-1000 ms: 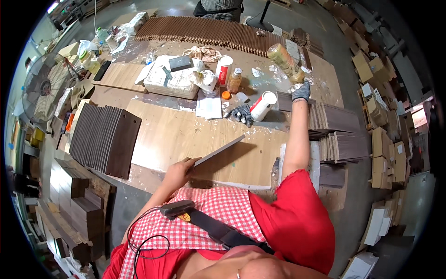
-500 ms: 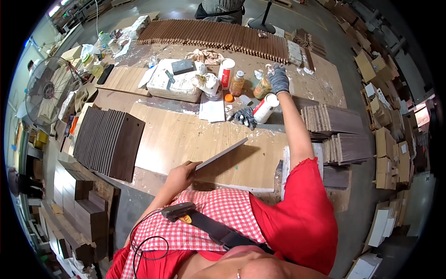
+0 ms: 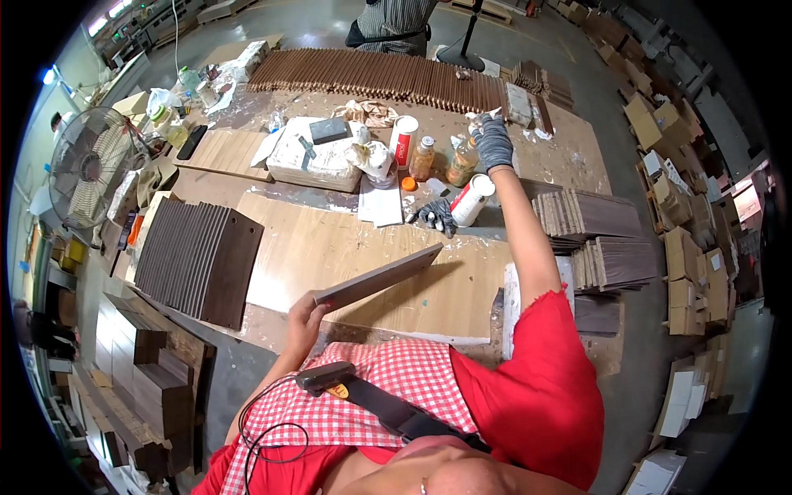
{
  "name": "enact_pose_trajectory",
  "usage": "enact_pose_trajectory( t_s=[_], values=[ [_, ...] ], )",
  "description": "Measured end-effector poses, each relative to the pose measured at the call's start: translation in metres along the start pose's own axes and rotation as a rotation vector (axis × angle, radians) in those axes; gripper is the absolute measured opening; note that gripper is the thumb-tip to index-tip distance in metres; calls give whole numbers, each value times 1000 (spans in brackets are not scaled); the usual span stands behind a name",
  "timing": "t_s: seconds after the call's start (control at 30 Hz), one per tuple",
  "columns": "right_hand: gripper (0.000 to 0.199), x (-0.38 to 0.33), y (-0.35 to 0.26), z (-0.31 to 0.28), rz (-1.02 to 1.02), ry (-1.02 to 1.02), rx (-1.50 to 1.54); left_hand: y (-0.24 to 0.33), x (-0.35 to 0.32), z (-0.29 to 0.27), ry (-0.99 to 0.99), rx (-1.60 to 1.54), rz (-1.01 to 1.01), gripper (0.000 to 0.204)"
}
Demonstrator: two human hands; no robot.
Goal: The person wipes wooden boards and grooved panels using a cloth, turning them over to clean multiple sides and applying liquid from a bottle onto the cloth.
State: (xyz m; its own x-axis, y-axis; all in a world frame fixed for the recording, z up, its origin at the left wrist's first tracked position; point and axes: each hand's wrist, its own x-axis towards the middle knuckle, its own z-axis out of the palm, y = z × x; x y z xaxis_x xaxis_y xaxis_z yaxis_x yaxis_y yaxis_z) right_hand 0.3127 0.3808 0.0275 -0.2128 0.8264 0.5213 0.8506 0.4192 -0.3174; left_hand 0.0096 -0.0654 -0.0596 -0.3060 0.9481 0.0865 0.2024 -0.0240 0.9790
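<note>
My left hand (image 3: 306,320), bare, grips one end of a dark brown board (image 3: 379,278). The board is held tilted on edge, and its shadow falls on the wooden work surface (image 3: 313,239). Far to the right, my right hand (image 3: 493,142), in a grey glove with bare fingertips, reaches over the bench. Its fingers are bent together beside the top of a glass jar (image 3: 462,163); what they hold is too small to make out. A white-and-red canister (image 3: 473,200) stands just nearer than that hand. Beside the canister lies a dark grey glove (image 3: 436,214).
Dark boards stand in a stack (image 3: 198,262) at the left; more are piled at the right (image 3: 615,262). A long row of brown strips (image 3: 371,76) lines the far edge. A second canister (image 3: 403,142), an orange cap (image 3: 408,183) and a wrapped package (image 3: 309,165) sit mid-bench. A fan (image 3: 92,167) stands left.
The left hand has drawn slightly left and turned the board, so more of its broad face shows. The right hand stays near the jar, with its fingers slightly shifted.
</note>
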Motion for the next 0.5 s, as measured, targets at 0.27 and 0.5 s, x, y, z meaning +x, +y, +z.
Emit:
enact_pose_trajectory(
  t_s=[0.27, 0.5],
  values=[
    [33, -121, -155, -69, -196, -641, 1629, 113, 47, -16, -50, 127, 168, 11],
    [31, -214, -270, -64, 132, -312, 1316, 168, 61, 16, -62, 525, 300, 17]
  ],
)
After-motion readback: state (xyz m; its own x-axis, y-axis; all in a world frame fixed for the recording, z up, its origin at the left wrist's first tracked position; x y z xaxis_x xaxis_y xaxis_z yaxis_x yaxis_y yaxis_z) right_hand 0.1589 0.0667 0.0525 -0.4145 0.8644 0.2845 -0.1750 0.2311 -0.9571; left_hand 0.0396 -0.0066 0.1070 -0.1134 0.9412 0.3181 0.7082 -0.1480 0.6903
